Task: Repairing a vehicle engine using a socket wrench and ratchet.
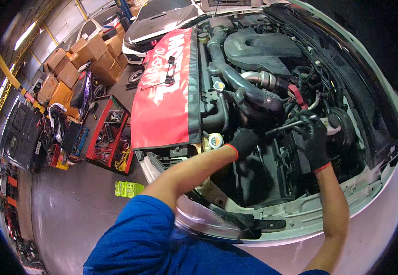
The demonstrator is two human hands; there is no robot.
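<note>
**Both gloved hands down in the engine bay**

Where the view begins at far left: stacked cardboard boxes (77, 59) against the wall, with a red tool tray (109, 135) full of hand tools on the grey floor (70, 211) just right of them. Near the tray's lower corner, a small yellow-green box (128, 188) lying flat on the floor. Further right, draped over the car's wing, a red cover (167, 91) with a dark edge, and on top of it a black tool (169, 71) lying loose. Just below the cover's lower right corner, a round yellow cap (216, 140).

Next to that cap, reaching in from a blue sleeve (134, 229): left hand (244, 140) in a black glove with a red cuff, fingers curled and pressed down among the dark hoses; whether anything is clamped inside, cannot tell. Above it, a thick black hose (235, 78) running up toward the grey engine cover (258, 48).

Right of the left hand, a slim metal wrench (285, 127) lying roughly level across the gap between both hands, deep in the bay. At its right end, right hand (315, 137), gloved the same way, fingers wrapped tight around the wrench's handle. Behind that hand, a round black cap (341, 119); below both arms, the white front edge of the car (299, 215).
</note>
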